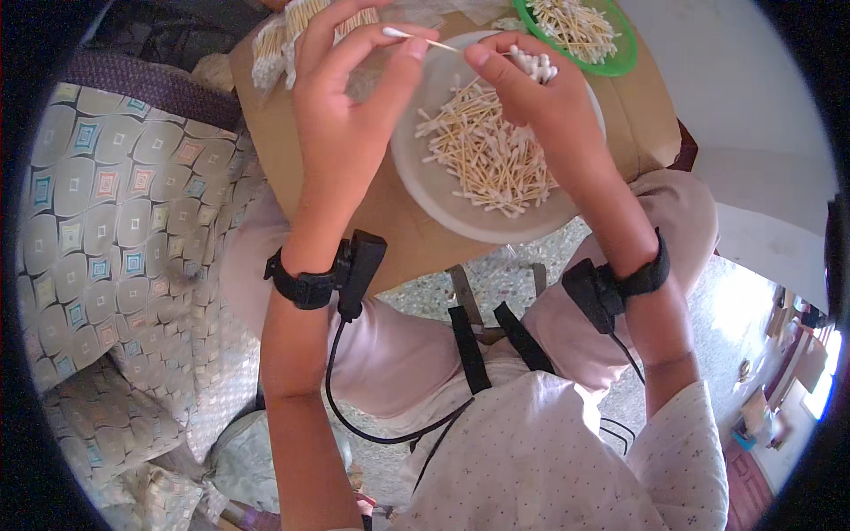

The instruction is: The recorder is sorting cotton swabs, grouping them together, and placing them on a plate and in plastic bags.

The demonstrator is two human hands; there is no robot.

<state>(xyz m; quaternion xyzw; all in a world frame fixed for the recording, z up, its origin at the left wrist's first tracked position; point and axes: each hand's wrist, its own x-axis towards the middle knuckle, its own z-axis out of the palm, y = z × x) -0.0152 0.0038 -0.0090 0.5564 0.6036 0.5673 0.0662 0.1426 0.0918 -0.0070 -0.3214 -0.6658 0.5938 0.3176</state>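
Above the pale round bowl (416, 202), my left hand (350, 106) pinches one cotton swab (436, 44) near its white tip, between thumb and forefinger. The swab's other end reaches my right thumb. My right hand (549, 111) is closed around a small bunch of cotton swabs (534, 64), their white tips poking out beyond the fingers. Beneath both hands, a loose heap of cotton swabs (491, 159) lies in the bowl at mixed angles. Behind my left hand are upright packed bundles of swabs (268, 57), partly hidden by the fingers.
At the far right, a green bowl (630, 49) holds more swabs. Everything stands on a brown-covered table (390, 257) over my knees. A patterned fabric seat (115, 195) is at left. From black wrist-strapped devices, a cable (332, 372) loops across my lap.
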